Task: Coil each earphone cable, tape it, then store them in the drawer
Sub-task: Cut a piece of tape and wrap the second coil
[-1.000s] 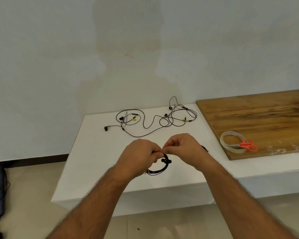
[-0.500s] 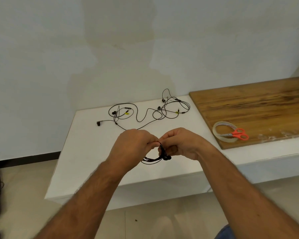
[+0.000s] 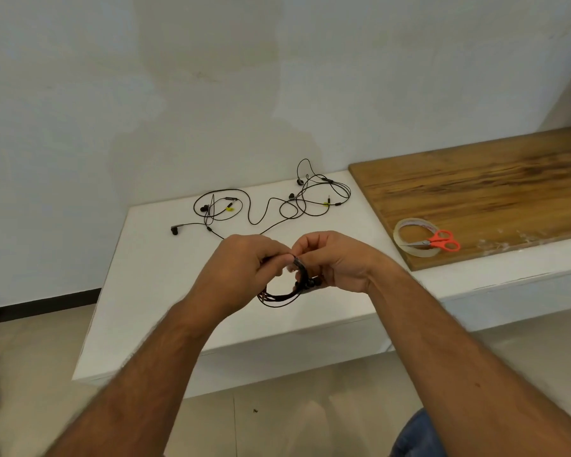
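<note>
Left hand (image 3: 244, 268) grips the coiled earphone cable (image 3: 287, 288) at its top, fingers curled round it; right hand (image 3: 333, 262) pinches the same coil just beside, apparently wrapping tape there; coil is held above the white table (image 3: 152, 278), earbuds bunched at its right side. Risk: if either pinch slackens the loops could spring apart, or tape may stick to fingers instead of cable. Behind, loose earphones (image 3: 264, 206) lie tangled, untaped; may snag each other when lifted. Farther right, tape roll (image 3: 406, 239) and orange scissors (image 3: 442, 240) sit on the wooden board (image 3: 491, 192); drawer not visible.
</note>
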Available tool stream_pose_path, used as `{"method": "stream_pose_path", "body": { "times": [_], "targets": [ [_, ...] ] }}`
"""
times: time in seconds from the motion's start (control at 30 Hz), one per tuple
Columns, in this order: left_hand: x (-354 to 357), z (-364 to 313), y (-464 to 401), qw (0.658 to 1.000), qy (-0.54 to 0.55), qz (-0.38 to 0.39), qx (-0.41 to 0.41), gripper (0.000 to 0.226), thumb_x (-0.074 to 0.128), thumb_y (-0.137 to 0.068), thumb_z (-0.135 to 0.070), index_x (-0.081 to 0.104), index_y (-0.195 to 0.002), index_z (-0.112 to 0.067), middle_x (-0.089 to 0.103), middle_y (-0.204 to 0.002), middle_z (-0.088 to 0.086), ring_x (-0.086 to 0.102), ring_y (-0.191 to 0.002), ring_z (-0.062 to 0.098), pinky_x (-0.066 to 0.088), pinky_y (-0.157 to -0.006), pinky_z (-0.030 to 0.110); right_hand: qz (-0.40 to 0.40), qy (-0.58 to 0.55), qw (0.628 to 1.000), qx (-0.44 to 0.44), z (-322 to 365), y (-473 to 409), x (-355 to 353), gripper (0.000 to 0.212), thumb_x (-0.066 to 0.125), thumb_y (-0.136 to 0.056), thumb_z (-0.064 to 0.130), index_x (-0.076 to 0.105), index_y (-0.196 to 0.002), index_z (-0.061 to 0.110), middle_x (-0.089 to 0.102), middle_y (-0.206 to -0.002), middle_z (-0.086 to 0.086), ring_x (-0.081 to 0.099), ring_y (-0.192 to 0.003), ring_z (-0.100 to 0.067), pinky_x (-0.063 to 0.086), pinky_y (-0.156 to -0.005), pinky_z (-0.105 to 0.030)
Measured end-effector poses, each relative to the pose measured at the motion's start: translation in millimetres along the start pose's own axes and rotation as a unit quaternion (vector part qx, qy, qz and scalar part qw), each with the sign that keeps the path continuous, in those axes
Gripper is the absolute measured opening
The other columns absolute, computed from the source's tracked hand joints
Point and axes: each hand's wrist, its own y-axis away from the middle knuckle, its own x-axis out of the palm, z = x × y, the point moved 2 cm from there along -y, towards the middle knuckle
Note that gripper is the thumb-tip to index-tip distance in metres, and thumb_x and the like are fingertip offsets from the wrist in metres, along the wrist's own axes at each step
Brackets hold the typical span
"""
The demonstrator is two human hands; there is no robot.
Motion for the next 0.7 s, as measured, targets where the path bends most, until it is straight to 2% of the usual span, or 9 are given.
{"method": "stream_pose_path", "body": {
  "times": [0.07, 0.17, 0.27, 0.37, 0.47, 0.57, 0.63, 0.7],
  "targets": [
    [0, 3, 1, 0.999, 0.028, 0.006, -0.044, 0.015, 0.06, -0.093, -0.029, 0.073, -0.085, -0.027, 0.066, -0.065, -0.012, 0.058, -0.064, 0.006, 0.041, -0.055, 0.014, -0.011, 0.006, 1.0, -0.025, 0, -1, -1, 0.013, 0.059, -0.09, -0.005, 0.063, -0.084, 0.006, 0.067, -0.076, -0.009, 0.066, -0.066, -0.018, 0.059, -0.074, -0.043],
    [2, 8, 2, 0.989, 0.09, 0.009, -0.12, 0.016, 0.06, -0.092, -0.031, 0.072, -0.083, -0.025, 0.068, -0.064, -0.007, 0.058, -0.058, 0.01, 0.044, -0.053, 0.019, -0.033, 0.027, 0.998, -0.056, 1, -2, -2, 0.011, 0.059, -0.09, -0.003, 0.065, -0.089, 0.006, 0.067, -0.08, -0.012, 0.067, -0.071, -0.022, 0.059, -0.074, -0.04],
    [3, 12, 3, 0.975, 0.135, 0.007, -0.178, 0.017, 0.06, -0.091, -0.03, 0.07, -0.079, -0.025, 0.069, -0.064, -0.006, 0.066, -0.07, 0.023, 0.055, -0.071, 0.04, -0.037, 0.048, 0.995, -0.083, 1, -3, -1, 0.01, 0.055, -0.095, 0.003, 0.064, -0.094, 0.007, 0.07, -0.085, -0.013, 0.069, -0.08, -0.029, 0.057, -0.079, -0.041],
    [4, 15, 3, 0.956, 0.183, 0.004, -0.23, 0.018, 0.059, -0.092, -0.025, 0.07, -0.079, -0.019, 0.068, -0.059, -0.004, 0.069, -0.07, 0.024, 0.057, -0.074, 0.042, -0.061, 0.087, 0.987, -0.119, 3, -5, 4, 0.008, 0.056, -0.097, 0.011, 0.064, -0.097, 0.01, 0.072, -0.088, -0.014, 0.07, -0.087, -0.03, 0.054, -0.088, -0.043],
    [6, 16, 4, 0.93, 0.237, 0.008, -0.28, 0.021, 0.058, -0.093, -0.02, 0.07, -0.079, -0.011, 0.063, -0.053, -0.002, 0.065, -0.062, 0.025, 0.056, -0.068, 0.039, -0.118, 0.192, 0.958, -0.175, 5, -5, 8, 0.009, 0.064, -0.09, 0.008, 0.067, -0.098, 0.01, 0.073, -0.095, -0.01, 0.07, -0.093, -0.026, 0.055, -0.087, -0.04],
    [10, 18, 4, 0.903, 0.278, 0.012, -0.328, 0.022, 0.057, -0.094, -0.017, 0.069, -0.078, -0.008, 0.06, -0.053, -0.001, 0.061, -0.055, 0.017, 0.055, -0.06, 0.03, -0.137, 0.284, 0.929, -0.196, 7, -4, 14, 0.014, 0.068, -0.084, 0.006, 0.068, -0.093, 0.018, 0.071, -0.09, 0.006, 0.067, -0.089, -0.011, 0.057, -0.084, -0.037],
    [11, 19, 4, 0.884, 0.305, 0.011, -0.355, 0.022, 0.057, -0.094, -0.017, 0.07, -0.081, -0.005, 0.059, -0.055, 0.0, 0.062, -0.054, 0.012, 0.058, -0.063, 0.032, -0.138, 0.352, 0.903, -0.203, 8, -2, 18, 0.017, 0.069, -0.082, 0.009, 0.066, -0.089, 0.024, 0.068, -0.089, 0.012, 0.064, -0.087, -0.003, 0.055, -0.083, -0.031],
    [12, 21, 5, 0.866, 0.327, 0.011, -0.377, 0.021, 0.058, -0.094, -0.017, 0.07, -0.084, -0.003, 0.058, -0.053, -0.003, 0.063, -0.053, 0.01, 0.059, -0.064, 0.033, -0.139, 0.43, 0.866, -0.212, 9, -1, 23, 0.017, 0.07, -0.082, 0.013, 0.066, -0.093, 0.025, 0.066, -0.092, 0.014, 0.061, -0.088, -0.003, 0.051, -0.081, -0.025]
  ]
}}
